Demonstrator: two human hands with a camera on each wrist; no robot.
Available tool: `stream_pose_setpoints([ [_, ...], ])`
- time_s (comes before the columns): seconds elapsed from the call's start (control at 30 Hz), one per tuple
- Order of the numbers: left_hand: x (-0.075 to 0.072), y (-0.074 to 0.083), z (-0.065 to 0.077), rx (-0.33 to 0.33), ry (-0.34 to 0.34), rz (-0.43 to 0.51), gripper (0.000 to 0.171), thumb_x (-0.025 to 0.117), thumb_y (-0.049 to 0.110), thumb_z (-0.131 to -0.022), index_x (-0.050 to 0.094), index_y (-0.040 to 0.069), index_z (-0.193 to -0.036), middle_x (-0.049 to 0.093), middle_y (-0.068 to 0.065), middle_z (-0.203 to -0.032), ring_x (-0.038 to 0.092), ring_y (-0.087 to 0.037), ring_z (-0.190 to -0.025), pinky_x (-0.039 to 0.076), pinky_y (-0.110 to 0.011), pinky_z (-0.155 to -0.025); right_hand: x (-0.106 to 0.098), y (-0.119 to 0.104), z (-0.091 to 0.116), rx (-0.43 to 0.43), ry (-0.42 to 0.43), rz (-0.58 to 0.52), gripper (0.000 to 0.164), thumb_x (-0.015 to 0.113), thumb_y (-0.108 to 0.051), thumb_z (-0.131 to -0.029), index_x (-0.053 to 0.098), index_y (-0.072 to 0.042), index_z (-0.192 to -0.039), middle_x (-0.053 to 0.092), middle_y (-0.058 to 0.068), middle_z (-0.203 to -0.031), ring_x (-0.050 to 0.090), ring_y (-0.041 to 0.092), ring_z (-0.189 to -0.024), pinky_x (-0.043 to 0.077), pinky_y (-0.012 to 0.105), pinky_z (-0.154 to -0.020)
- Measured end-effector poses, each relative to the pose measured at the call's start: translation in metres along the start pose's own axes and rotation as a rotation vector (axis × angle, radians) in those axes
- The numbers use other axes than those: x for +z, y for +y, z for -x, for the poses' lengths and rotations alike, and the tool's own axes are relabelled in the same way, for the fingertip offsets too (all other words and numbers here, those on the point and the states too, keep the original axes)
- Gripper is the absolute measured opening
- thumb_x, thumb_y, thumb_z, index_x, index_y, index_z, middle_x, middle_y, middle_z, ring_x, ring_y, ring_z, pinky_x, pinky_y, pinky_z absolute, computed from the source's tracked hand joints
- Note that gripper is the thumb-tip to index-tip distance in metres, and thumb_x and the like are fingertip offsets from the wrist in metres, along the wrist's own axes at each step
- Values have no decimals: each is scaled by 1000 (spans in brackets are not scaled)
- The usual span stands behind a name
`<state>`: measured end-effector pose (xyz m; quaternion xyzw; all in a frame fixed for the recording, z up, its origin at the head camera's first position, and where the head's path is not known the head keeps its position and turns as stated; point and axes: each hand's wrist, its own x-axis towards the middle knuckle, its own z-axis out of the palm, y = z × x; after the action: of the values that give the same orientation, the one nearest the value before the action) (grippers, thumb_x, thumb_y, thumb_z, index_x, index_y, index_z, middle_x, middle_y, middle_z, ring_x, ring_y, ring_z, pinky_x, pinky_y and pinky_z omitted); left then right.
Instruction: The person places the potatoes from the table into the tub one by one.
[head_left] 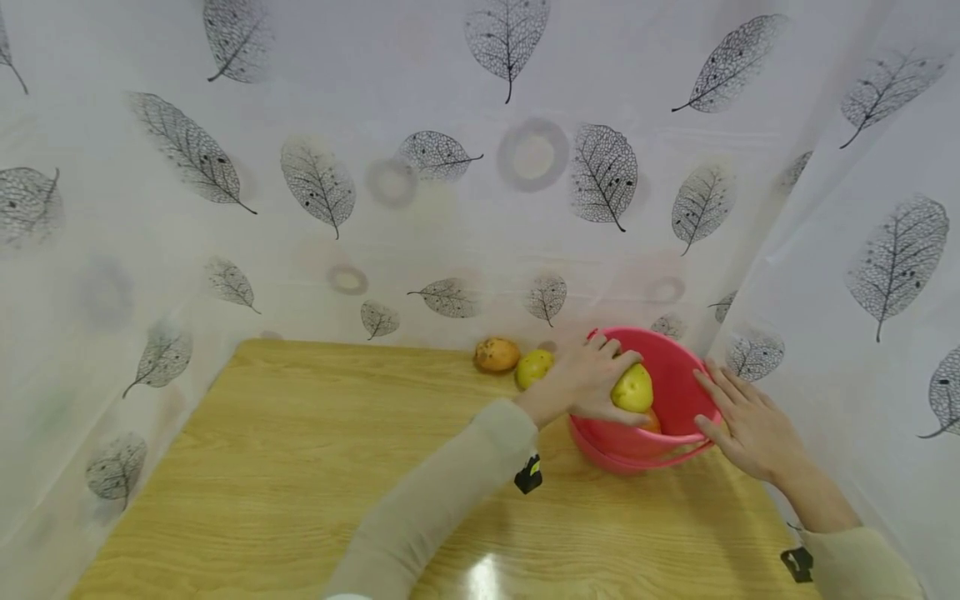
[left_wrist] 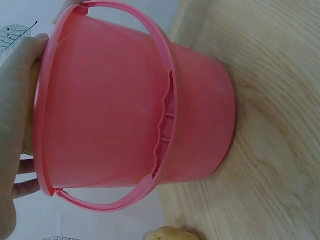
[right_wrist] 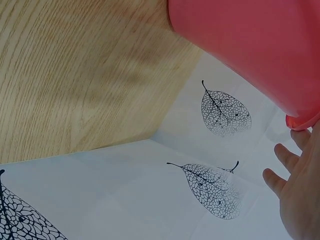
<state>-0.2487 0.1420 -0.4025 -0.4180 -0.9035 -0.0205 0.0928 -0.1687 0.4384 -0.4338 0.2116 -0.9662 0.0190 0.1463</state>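
My left hand holds a yellow, pear-like fruit at the mouth of a pink bucket, thumb on the near side and fingers on the far side. In the left wrist view only an edge of the fruit shows behind the rim. Below it, partly hidden, an orange-red fruit lies inside the bucket. My right hand rests on the bucket's right rim with its fingers straight, and the right wrist view shows its fingertips by the rim.
Left of the bucket, a second yellow fruit and an orange-yellow fruit with brown marks lie at the back edge of the wooden table. The bucket's handle hangs on its near side. A leaf-printed sheet encloses the back and sides.
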Motion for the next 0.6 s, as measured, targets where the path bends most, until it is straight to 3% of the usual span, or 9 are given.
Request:
stream_pose_setpoints([
  [0.3, 6, 4, -7, -34, -27, 33, 89, 47, 94, -83, 45, 35, -149, 58, 6, -136, 52, -13, -125, 51, -33, -103, -1, -1, 0, -13, 0, 11, 72, 56, -38, -105, 34, -4, -164, 24, 15, -176, 19, 33, -165, -18, 12, -124],
  [0.6, 8, 4, -12, -5, -79, 65, 88, 47, 91, -86, 45, 34, -152, 55, 4, -143, 52, -12, -130, 52, -32, -107, -1, 0, -1, -15, 0, 19, 71, 54, -39, -105, 34, -4, -164, 20, 12, -178, 17, 31, -166, -18, 10, -123],
])
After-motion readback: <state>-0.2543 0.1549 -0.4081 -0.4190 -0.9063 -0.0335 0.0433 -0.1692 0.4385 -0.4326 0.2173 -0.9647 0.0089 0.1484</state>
